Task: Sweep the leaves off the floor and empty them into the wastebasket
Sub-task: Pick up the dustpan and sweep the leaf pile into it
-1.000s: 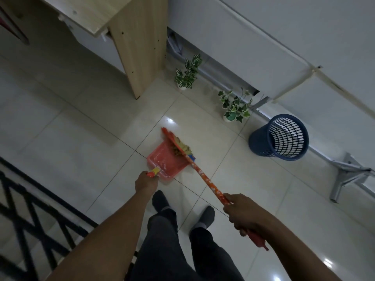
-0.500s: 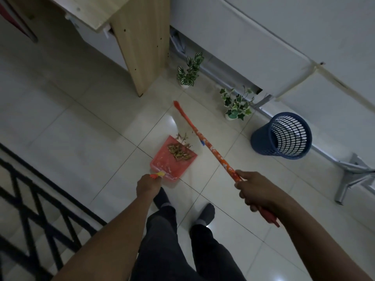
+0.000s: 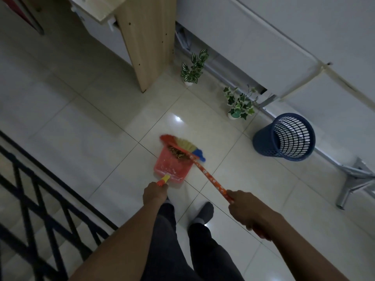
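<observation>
Red plastic dustpan (image 3: pixel 171 169): flat on the tile floor (image 3: pixel 81 128), just ahead of your socks (image 3: pixel 204 212). Its yellow-and-orange handle runs back toward you and ends in your left hand (image 3: pixel 155 192), whose fingers are curled round it. The mouth faces away from you, toward the wall. The long axis runs near to far, leaning a little to your right.

Leaves (image 3: pixel 178 153): a small brown heap in the far part of the dustpan, at its mouth, right against the broom head.

Broom (image 3: pixel 211 178): an orange patterned stick slanting from your right hand (image 3: pixel 245 209) up and left to the head. Your right-hand fingers are wrapped tight round the stick close to its near end, and a short red stub shows below the fist. The head has a red cap, straw bristles and a blue edge. It lies across the dustpan's mouth, touching the leaves.

Basket (image 3: pixel 284 136): dark blue mesh, standing by the wall, right of the dustpan and well apart from it. Floor tile lies between the two.

Plants: two small pots along the wall. One (image 3: pixel 240 104) is near the basket's left. The other (image 3: pixel 192 67) is further left, beside the wooden desk panel (image 3: pixel 146 41).

Metal leg (image 3: pixel 353 179): on the floor right of the basket.

Black railing (image 3: pixel 30 189): at your left.
</observation>
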